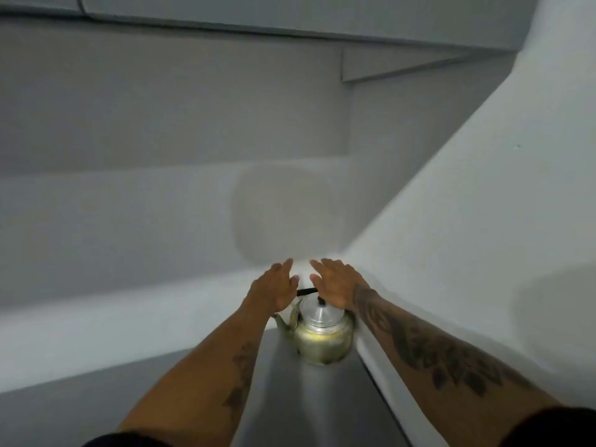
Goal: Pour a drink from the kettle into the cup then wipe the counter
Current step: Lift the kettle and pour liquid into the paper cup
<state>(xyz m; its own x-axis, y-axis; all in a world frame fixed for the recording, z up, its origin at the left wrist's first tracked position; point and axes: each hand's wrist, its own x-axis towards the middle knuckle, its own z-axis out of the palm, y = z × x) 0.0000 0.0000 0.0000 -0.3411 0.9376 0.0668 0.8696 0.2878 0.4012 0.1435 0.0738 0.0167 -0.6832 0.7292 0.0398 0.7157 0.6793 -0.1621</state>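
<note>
A dull metal kettle (319, 337) with a silver lid, a black knob and a black handle stands on the grey counter (290, 401), tucked into the corner against the white wall. Its spout points left. My left hand (274, 290) hovers above the spout side, palm down, fingers stretched out. My right hand (333, 283) is held flat over the handle and lid, fingers apart. Neither hand grips anything. No cup or cloth is in view.
White walls (467, 204) close in on the right and behind the kettle. A grey cabinet underside (290, 17) runs across the top. The counter strip narrows toward the kettle.
</note>
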